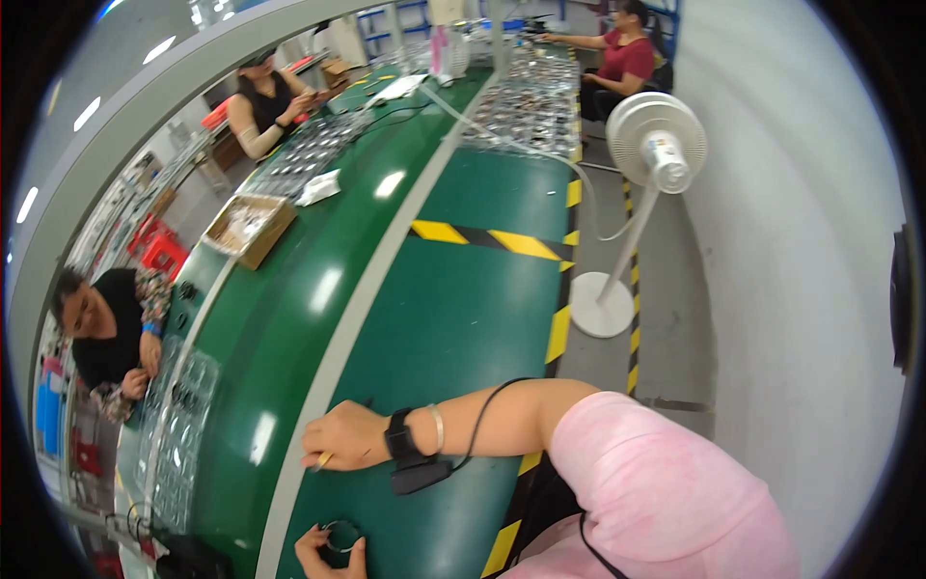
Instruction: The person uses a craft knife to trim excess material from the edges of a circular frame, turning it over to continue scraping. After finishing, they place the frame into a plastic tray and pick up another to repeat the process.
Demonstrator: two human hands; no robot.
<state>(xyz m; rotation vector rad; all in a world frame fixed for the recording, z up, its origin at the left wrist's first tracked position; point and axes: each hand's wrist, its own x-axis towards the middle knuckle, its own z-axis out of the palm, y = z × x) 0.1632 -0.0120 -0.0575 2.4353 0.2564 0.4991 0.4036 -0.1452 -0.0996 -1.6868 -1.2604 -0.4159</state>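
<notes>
Low in the view, my left hand (328,560) pinches a thin dark ring (343,537) between thumb and fingers, just over the green table (434,333). Farther up, my right hand (345,436) is closed in a loose fist near the pale divider strip. Whatever its fingers hold, if anything, is hidden; a small gold-coloured spot shows at the fingers. A small dark tip (368,400) shows just beyond the knuckles. The right wrist carries a black strap with a small black box (421,477) and a cable, plus a pale bracelet.
A pale strip (362,299) runs lengthwise along the tabletop. Yellow-black tape (490,239) crosses the table. Trays of small parts (526,111) lie at the far end. A cardboard box (249,230) sits on the left. A white fan (659,145) stands at right. Three people sit around.
</notes>
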